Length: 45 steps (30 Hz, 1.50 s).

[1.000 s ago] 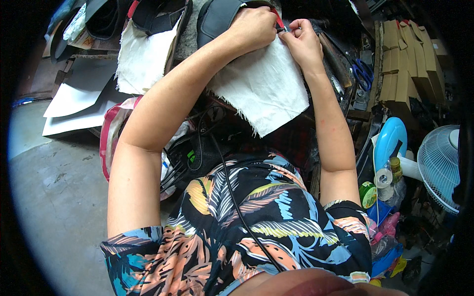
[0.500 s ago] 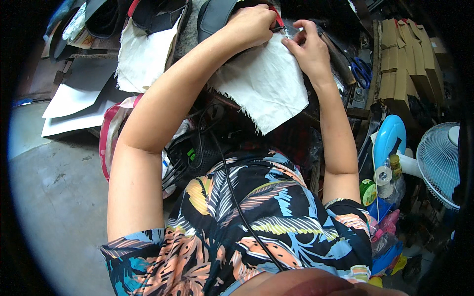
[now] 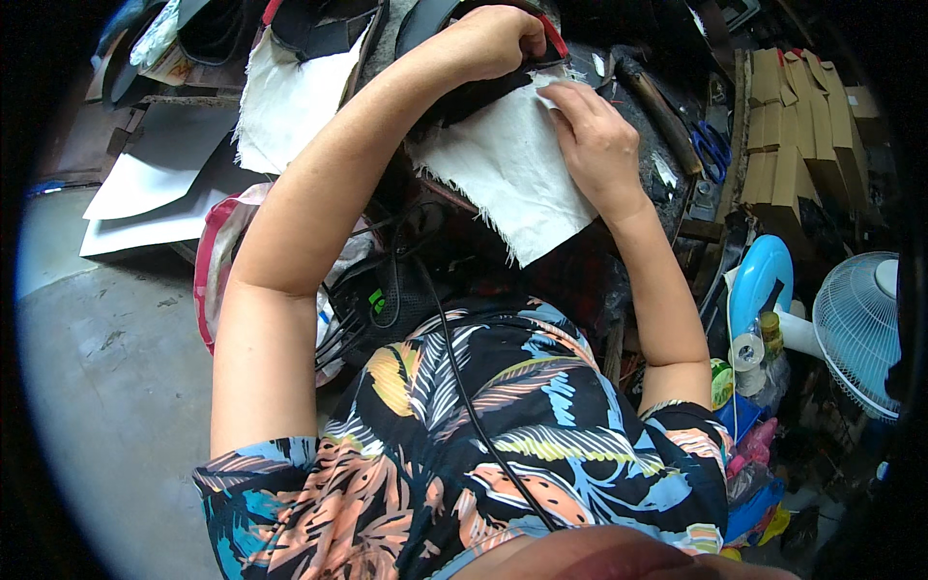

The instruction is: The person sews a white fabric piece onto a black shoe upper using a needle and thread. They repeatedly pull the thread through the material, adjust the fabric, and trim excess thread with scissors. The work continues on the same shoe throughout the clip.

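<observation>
A black piece with red edging (image 3: pixel 421 27) lies at the top centre; its exact kind I cannot make out. From it a white cloth with frayed edges (image 3: pixel 503 179) spreads toward me. My left hand (image 3: pixel 488 43) reaches over the black piece, its fingers curled down and closed on it beside the red edge; the fingertips are partly hidden. On the upper right part of the cloth rests my right hand (image 3: pixel 597 140), palm down, with the fingers stretched out toward the red edge. A similar black piece with white cloth (image 3: pixel 290 101) lies to the left.
A wooden-handled tool (image 3: pixel 662 116) and blue-handled scissors (image 3: pixel 710 150) lie right of my right hand. Brown cardboard pieces (image 3: pixel 783 135) stand beyond them. A fan (image 3: pixel 860 329) is at the right. White sheets (image 3: pixel 155 179) lie at the left, and a black cable (image 3: pixel 449 358) hangs before me.
My right hand has gone from a raised, pinch-like pose near the red edge to lying stretched on the cloth, slightly nearer me. My left hand has shifted slightly and stays at the black piece.
</observation>
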### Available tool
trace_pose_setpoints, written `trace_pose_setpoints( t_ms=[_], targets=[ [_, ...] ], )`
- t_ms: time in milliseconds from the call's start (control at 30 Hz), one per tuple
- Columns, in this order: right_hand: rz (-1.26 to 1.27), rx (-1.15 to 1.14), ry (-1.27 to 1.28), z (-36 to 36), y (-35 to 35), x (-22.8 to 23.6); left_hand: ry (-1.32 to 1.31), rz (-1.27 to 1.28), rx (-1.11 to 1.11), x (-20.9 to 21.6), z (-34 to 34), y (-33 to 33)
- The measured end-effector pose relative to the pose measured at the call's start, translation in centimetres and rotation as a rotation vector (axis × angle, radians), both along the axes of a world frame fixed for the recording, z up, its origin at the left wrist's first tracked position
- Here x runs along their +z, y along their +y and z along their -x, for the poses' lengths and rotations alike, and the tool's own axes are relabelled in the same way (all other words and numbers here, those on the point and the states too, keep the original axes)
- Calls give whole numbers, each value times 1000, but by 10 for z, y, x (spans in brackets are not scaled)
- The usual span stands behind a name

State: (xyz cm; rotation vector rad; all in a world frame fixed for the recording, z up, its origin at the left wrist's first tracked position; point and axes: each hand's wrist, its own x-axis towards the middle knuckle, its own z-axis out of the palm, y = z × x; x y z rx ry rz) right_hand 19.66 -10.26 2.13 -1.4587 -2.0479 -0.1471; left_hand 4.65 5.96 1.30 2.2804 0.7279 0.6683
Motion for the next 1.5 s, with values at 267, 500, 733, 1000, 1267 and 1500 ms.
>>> trace_pose_setpoints(
  t_ms=[267,500,733,1000,1267,1500],
  targets=[
    [-140,74,-151,-1,12,-3,228,-196,14,15,-2,-6],
    [-143,35,-92,-2,14,-13,319,-208,126,15,-6,-15],
    [-124,43,-182,-1,16,-9,382,-322,144,8,-16,-19],
    [-72,38,-187,-1,18,-6,128,-477,116,-9,-3,-34],
    [70,53,132,-8,20,-3,47,-241,100,1,9,-43],
    [56,17,-67,-15,54,3,25,-174,171,2,9,-52]
  ],
)
